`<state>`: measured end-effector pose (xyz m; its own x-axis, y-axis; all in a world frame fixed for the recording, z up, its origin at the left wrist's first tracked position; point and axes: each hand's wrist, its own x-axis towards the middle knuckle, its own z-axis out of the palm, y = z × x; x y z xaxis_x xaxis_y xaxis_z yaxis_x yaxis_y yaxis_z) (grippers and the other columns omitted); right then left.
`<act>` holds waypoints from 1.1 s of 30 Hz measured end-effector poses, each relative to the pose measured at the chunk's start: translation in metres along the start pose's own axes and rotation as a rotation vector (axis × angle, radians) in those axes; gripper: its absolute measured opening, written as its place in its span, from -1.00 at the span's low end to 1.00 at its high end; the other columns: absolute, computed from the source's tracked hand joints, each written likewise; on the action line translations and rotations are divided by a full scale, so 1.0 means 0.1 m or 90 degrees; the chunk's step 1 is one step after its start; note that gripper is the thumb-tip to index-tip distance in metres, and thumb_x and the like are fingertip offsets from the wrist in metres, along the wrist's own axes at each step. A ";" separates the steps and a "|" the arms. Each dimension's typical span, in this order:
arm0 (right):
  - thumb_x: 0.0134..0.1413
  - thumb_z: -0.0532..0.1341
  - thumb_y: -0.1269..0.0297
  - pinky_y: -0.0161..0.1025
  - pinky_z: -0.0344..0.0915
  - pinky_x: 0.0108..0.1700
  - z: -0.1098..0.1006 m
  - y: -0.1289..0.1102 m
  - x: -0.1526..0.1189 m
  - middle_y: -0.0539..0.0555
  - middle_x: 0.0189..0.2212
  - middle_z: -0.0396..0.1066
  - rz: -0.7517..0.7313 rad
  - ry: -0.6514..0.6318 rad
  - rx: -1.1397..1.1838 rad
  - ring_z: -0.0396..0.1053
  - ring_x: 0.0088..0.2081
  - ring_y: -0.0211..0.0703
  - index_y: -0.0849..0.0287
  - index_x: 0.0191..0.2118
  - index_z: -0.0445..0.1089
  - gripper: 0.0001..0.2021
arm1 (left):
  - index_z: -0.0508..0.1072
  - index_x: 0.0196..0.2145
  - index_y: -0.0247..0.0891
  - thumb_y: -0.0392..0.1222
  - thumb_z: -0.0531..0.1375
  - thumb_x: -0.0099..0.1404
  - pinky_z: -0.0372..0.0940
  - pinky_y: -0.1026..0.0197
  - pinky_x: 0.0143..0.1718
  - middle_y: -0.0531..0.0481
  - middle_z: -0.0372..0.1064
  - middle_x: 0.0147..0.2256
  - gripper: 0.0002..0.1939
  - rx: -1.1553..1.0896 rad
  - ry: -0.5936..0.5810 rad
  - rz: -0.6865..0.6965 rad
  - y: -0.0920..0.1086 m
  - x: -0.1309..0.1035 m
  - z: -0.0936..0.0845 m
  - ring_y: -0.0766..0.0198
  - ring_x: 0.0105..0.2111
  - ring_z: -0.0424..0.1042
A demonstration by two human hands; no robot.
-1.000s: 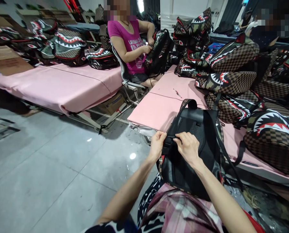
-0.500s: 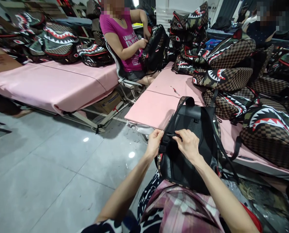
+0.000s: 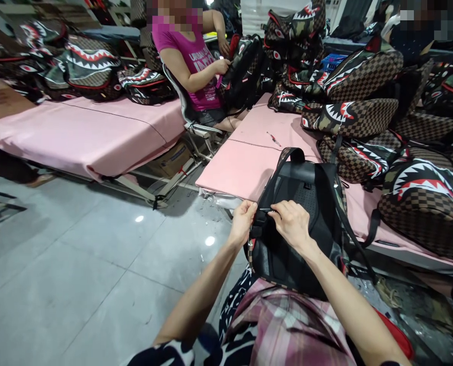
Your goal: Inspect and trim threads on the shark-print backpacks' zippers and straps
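A black backpack with checkered edging leans on the near table edge and my lap, its back panel and shoulder straps facing me. My left hand pinches the backpack's left edge by the strap, fingers closed. My right hand is closed around a thin, shiny pointed tool; its tip points left toward my left fingertips. The tool's handle is hidden in my fingers, so its exact kind cannot be made out. A black buckle on the strap sits just below my left fingers.
Checkered backpacks with shark-mouth prints are piled along the right of the pink table. A red-and-white pen lies on it. Across from me a person in a magenta shirt handles another backpack. A second pink table stands left.
The view has shifted slightly. My left hand keeps its pinch on the backpack's edge, and my right hand has moved slightly, with more of the thin tool showing between the hands.
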<state>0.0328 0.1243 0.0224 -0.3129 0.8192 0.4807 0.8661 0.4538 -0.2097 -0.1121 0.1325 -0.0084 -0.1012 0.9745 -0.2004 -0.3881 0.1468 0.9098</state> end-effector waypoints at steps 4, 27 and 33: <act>0.13 0.15 0.27 -0.23 0.09 -0.30 0.00 0.02 0.01 0.04 -0.40 0.47 0.030 -0.034 0.048 0.33 -0.32 -0.16 0.14 -0.34 0.44 -0.87 | 0.19 -0.55 -0.29 0.04 0.33 -0.06 -0.03 0.41 -0.61 0.21 0.04 -0.65 -0.57 -0.023 -0.022 -0.023 0.00 -0.03 -0.01 0.51 -0.66 0.03; 0.15 0.14 0.27 -0.23 0.05 -0.32 0.00 0.03 -0.05 0.03 -0.40 0.45 -0.021 0.024 0.007 0.28 -0.35 -0.18 0.15 -0.30 0.42 -0.87 | 0.17 -0.57 -0.29 -0.07 0.35 -0.07 0.10 0.44 -0.58 0.19 0.16 -0.62 -0.59 -0.093 -0.069 -0.077 0.05 -0.04 -0.05 0.51 -0.64 0.17; 0.14 0.15 0.25 -0.23 0.05 -0.32 -0.03 0.02 -0.06 0.03 -0.38 0.46 -0.024 0.027 0.012 0.28 -0.35 -0.18 0.15 -0.28 0.42 -0.86 | 0.20 -0.56 -0.30 -0.06 0.35 -0.06 0.12 0.44 -0.57 0.18 0.19 -0.61 -0.60 -0.084 -0.074 -0.067 0.05 -0.04 -0.02 0.51 -0.63 0.19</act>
<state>0.0377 0.1196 0.0215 -0.3273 0.7862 0.5241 0.8469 0.4901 -0.2063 -0.1158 0.1294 -0.0035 0.0492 0.9692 -0.2413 -0.5087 0.2322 0.8290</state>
